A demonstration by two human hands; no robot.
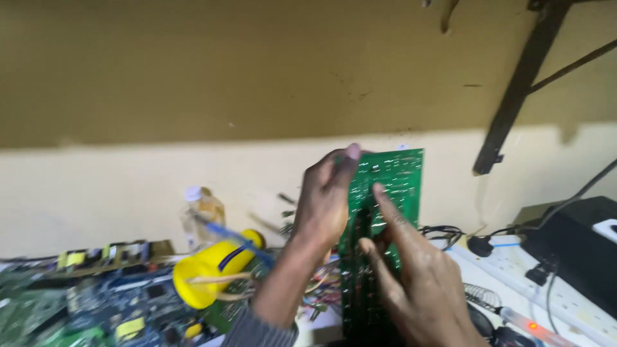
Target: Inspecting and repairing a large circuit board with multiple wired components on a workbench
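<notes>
Left hand (pixel 324 205) grips the green circuit board (pixel 392 186) upright by its left edge; right hand (pixel 418 283) open, forefinger touching its face. Board's prob. light, stiff, fragile (hold edges only).

Lying at left: yellow plastic tool (pixel 209 273) atop scattered circuit boards (pixel 77 302). Standing behind: clear bottle (pixel 202 215) against cream wall (pixel 116 193). Resting at right: black box (pixel 578 247), white power strip (pixel 553 302), black cables (pixel 443 231). Hanging above: dark bracket (pixel 520 83).

Clear plastic bottle (pixel 200 215), left of centre
</notes>
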